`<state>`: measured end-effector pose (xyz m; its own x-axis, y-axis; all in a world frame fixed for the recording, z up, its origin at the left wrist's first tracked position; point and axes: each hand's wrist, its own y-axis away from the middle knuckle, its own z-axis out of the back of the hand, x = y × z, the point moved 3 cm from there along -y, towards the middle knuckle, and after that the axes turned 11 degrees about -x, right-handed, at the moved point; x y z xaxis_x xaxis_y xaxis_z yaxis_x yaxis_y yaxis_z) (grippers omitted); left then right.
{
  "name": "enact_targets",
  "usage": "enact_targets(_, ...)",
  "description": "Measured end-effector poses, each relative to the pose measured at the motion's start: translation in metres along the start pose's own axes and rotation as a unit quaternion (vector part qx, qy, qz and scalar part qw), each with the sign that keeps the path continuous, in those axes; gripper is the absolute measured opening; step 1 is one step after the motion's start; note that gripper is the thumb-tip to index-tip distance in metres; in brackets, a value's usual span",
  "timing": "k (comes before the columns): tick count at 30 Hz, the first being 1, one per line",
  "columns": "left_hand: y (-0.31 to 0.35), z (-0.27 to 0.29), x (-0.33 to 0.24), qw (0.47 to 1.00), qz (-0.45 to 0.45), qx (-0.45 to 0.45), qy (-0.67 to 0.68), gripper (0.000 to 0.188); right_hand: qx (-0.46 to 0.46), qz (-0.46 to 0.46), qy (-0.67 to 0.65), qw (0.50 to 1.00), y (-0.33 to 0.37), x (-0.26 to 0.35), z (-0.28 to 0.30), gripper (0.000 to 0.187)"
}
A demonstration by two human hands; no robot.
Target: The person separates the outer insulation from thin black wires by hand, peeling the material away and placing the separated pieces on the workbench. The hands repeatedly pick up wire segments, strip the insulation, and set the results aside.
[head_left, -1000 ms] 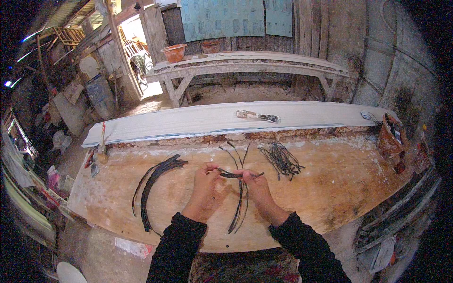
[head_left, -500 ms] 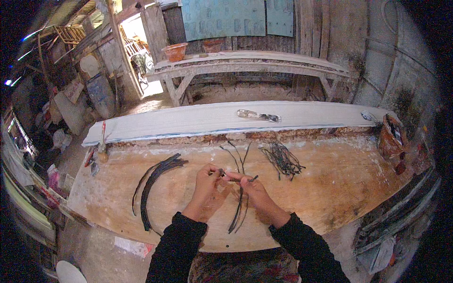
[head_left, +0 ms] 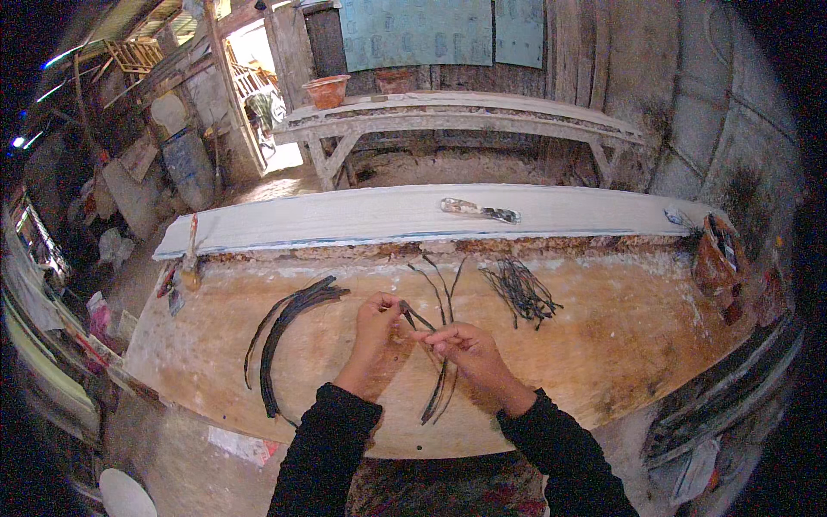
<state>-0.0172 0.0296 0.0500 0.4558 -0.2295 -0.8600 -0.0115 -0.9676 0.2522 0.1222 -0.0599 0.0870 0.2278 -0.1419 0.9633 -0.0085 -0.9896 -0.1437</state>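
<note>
A short dark strip [head_left: 416, 318] stretches between my two hands above the middle of a wooden board. My left hand [head_left: 377, 330] pinches its upper left end. The fingers of my right hand [head_left: 472, 352] are closed on its lower right part. Under and beside my right hand, several long thin dark strips [head_left: 436, 398] lie lengthwise on the board, partly covered by the hand. To the left rests a curved bundle of black strips [head_left: 274, 362]. A loose pile of thin, twisted dark strands [head_left: 522, 291] lies to the right, beyond my right hand.
The wooden board [head_left: 603, 362] ends at a raised white ledge [head_left: 345, 219] carrying a stained, knife-like tool [head_left: 479, 210]. A brush [head_left: 191, 250] stands at the left, an orange-brown bag [head_left: 717, 254] at the right. Behind is a long bench [head_left: 448, 122] with an orange pot [head_left: 327, 92].
The dark strip now shows as a longer slanting length between my hands. My right-hand fingers have shifted along it and slightly downward. The whole view has moved a little.
</note>
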Motion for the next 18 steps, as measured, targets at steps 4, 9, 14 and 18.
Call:
enact_targets(4, -0.014, 0.008, 0.01, 0.997, -0.048, 0.027, -0.061, 0.008, -0.079, 0.005, 0.092, 0.993, -0.008, 0.0, 0.01, 0.016)
enact_targets(9, -0.005, -0.005, 0.012, 0.951, -0.12, 0.152, -0.243, 0.011, -0.198, 0.081, 0.309, 0.927, -0.03, -0.016, 0.043, 0.023)
enact_targets(14, 0.024, -0.018, 0.022, 0.908, -0.095, 0.343, -0.221, 0.012, -0.281, 0.083, 0.439, 0.849, -0.039, -0.024, 0.068, 0.027)
enact_targets(18, 0.032, -0.024, 0.028, 0.89, -0.047, 0.398, -0.218, 0.013, -0.31, 0.154, 0.439, 0.829, -0.043, -0.026, 0.074, 0.02)
